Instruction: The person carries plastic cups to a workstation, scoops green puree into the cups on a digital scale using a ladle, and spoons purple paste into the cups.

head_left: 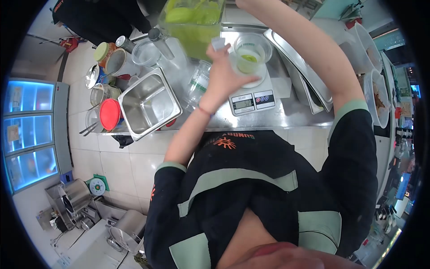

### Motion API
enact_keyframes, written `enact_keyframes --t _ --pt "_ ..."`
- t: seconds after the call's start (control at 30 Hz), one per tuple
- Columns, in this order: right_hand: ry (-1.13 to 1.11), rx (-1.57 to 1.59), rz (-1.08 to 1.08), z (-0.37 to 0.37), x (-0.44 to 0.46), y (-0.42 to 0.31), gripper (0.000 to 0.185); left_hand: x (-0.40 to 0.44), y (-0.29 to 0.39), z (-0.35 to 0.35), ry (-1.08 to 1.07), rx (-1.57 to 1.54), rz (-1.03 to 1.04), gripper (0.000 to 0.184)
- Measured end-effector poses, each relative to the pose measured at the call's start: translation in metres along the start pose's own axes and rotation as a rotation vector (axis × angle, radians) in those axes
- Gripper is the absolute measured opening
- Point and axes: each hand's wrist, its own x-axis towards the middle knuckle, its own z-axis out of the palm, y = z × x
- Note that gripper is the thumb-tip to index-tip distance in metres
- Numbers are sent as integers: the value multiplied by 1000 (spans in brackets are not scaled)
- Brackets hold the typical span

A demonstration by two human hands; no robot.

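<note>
My left hand (220, 76) reaches over the steel counter, fingers apart and thumb stretched toward a clear plastic cup (249, 62). This cup stands on a white digital kitchen scale (252, 102) and has a little green content at its bottom. Close to my fingertips is a small whitish square piece (218, 43); whether they touch it, I cannot tell. Behind my hand stands a large clear container (191, 27) filled with green fruit pieces. Clear plastic cups (197, 85) lie beside my left wrist. My right forearm stretches past the top edge, where the hand is cut off.
An empty steel pan (150, 104) sits left on the counter (233, 121), near a red-lidded jar (110, 114) and several jars and tubs. Long steel trays (300, 67) lie right of the scale. Farther right are white plastic bins (375, 96). A person in dark clothes (98, 18) is at upper left.
</note>
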Motion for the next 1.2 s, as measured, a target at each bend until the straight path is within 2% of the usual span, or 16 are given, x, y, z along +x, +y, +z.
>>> enact_keyframes --t 0.13,0.23,0.4,0.53,0.57,0.6,0.7,0.73,0.77,0.8,0.83,0.87,0.93,1.0,1.07,1.2 --pt "50 111 63 -19 8 -11 61 -62 16 -31 -61 12 -13 100" --pt "-30 242 43 -38 24 -8 59 -93 23 -54 -27 -216 -135 92" --pt "52 259 21 -84 10 -53 54 -125 11 -85 49 -127 -209 79" --pt "90 224 -122 -134 -28 -64 49 -137 8 -99 200 -261 -175 70" --pt "149 189 -263 -143 -36 -57 49 -136 16 -102 234 -292 -212 55" --pt "207 152 -402 -150 -48 -51 49 -137 13 -102 223 -296 -218 55" --pt "210 -75 -549 -161 -97 -32 51 -136 10 -103 382 -381 -157 30" --pt "-37 -114 -822 -173 -100 -15 50 -133 7 -103 371 -382 -164 30" --pt "-295 -149 -1083 -181 -104 -1 49 -131 3 -105 415 -336 -49 33" --pt "-272 -121 -1220 -168 -115 2 42 -128 3 -106 458 -290 69 37" --pt "-342 -196 -1343 -169 -121 5 40 -123 11 -109 501 -303 13 52" --pt "-417 -271 -1467 -171 -124 6 38 -118 16 -113 494 -305 10 52" --pt "-438 -296 -1502 -174 -129 7 37 -106 19 -127 616 -173 118 65" --pt "-458 -316 -1535 -176 -127 16 37 -101 25 -144 690 -167 89 65" --pt "-159 -105 -1343 -177 -120 36 36 -99 28 -159 760 -159 57 64" --pt "408 80 -208 -175 -111 59 45 -93 32 -168 921 -127 241 57"
